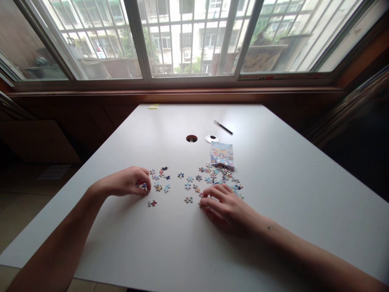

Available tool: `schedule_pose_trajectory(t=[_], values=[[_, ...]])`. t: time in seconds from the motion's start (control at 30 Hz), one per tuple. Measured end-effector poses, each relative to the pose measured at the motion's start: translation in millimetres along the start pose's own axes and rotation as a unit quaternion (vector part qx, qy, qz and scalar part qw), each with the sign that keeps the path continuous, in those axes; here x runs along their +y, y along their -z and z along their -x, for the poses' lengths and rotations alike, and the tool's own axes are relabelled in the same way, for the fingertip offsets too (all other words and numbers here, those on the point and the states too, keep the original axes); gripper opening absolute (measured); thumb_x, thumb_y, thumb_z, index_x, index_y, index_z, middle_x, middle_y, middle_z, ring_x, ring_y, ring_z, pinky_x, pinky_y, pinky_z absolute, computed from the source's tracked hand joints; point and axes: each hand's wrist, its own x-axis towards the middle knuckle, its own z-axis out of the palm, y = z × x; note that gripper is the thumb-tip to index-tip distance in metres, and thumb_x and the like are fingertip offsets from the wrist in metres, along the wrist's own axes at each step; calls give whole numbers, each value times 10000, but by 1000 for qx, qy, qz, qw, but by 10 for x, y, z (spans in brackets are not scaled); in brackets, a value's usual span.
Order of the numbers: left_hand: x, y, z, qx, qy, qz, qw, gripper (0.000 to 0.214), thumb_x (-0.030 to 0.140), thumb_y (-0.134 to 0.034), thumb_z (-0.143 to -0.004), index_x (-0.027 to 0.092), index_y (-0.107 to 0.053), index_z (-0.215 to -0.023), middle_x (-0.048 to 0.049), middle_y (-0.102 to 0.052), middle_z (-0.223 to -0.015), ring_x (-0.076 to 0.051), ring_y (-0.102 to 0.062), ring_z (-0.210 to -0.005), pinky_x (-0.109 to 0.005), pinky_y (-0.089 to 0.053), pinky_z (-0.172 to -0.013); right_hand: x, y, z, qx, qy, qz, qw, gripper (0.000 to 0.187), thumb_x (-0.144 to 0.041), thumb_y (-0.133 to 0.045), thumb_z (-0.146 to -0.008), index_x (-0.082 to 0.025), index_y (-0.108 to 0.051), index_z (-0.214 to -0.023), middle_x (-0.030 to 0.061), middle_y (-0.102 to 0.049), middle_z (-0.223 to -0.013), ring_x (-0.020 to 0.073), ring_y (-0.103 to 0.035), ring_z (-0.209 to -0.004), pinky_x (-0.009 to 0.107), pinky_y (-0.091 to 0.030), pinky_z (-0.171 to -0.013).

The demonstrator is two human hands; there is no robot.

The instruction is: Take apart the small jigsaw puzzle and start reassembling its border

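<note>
Several small colourful puzzle pieces [182,182] lie scattered on a white table [273,170]. My left hand [127,182] rests at the left end of the scatter, fingers curled round one or two pieces [142,185]. On the right, my right hand [223,205] lies over the pieces with its fingers bent and the tips pressing on the table by a piece [201,205]. A single piece [152,203] sits just right of my left hand. A colourful puzzle bag [222,154] lies beyond the pile.
A black pen [223,127] lies further back on the table. A round cable hole [191,138] and its white cap [211,138] are near the middle. A yellow sticky note [153,106] sits at the far edge, below a barred window.
</note>
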Motion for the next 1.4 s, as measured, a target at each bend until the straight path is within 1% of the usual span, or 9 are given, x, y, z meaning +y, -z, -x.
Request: schedule_pose_trajectory(t=[0.13,0.23,0.43,0.63,0.8,0.9,1.0,1.2,1.4], values=[[21,-22,-14,43,-18,26,999,118,228,-635,-836,215,-737,-777,-24,-666,-859,-138,-612,-726,-215,-475,-658,2,-6,-1,-2,-2,-6,1000,182,-180,-494,-967,-207,-593,-1117,94,-612,-1106,220,-525,-1010,379,-387,-864],[0,-45,-23,69,-31,1,997,135,220,-631,-849,218,-763,-821,-28,-684,-846,-133,-622,-715,-213,-477,-666,7,-15,4,-3,-4,-6,1000,185,-183,-493,-969,-208,-595,-1120,95,-611,-1104,222,-523,-1007,383,-383,-863],[-3,-66,-32,4,-39,-18,999,150,173,-639,-837,233,-776,-850,-6,-692,-830,-105,-615,-699,-181,-463,-664,4,-25,16,-2,-4,-7,1000,182,-181,-492,-969,-207,-596,-1117,93,-611,-1103,221,-522,-1004,383,-378,-860],[7,-70,-42,63,-49,-31,996,117,147,-624,-819,176,-702,-738,-7,-635,-756,-93,-554,-639,-183,-426,-598,8,-21,11,-3,-5,-6,1000,185,-184,-493,-969,-212,-594,-1121,88,-610,-1106,218,-525,-1006,380,-378,-860],[-38,-10,8,27,-34,-8,999,126,240,-650,-867,205,-755,-807,-9,-662,-770,-100,-594,-651,-194,-454,-629,5,-13,10,-3,-5,1,1000,185,-186,-491,-967,-213,-596,-1117,89,-614,-1102,217,-530,-1001,377,-382,-861],[-69,13,23,78,-22,-13,997,150,291,-636,-896,227,-772,-908,-31,-690,-857,-124,-623,-713,-219,-475,-653,6,-16,15,-3,-3,3,1000,185,-188,-490,-967,-213,-598,-1116,94,-615,-1103,219,-533,-1005,375,-387,-860],[-46,-62,-39,115,-43,-39,992,160,297,-655,-881,241,-767,-980,-53,-690,-967,-163,-646,-836,-250,-492,-725,8,-22,14,-2,-3,1,1000,181,-190,-492,-968,-213,-600,-1111,95,-615,-1100,219,-532,-1006,377,-387,-862],[25,-189,-137,96,-54,-36,993,85,276,-671,-868,244,-741,-905,-39,-658,-1016,-188,-624,-973,-263,-482,-830,12,-32,7,1,0,0,1000,178,-188,-500,-966,-210,-602,-1110,93,-614,-1097,217,-528,-1002,379,-387,-861],[79,-171,-110,44,-54,10,998,143,266,-596,-921,207,-716,-871,-43,-652,-936,-164,-617,-868,-248,-486,-751,6,-24,8,2,-1,1,1000,177,-184,-498,-965,-213,-600,-1108,89,-616,-1094,217,-532,-1000,375,-388,-853]])
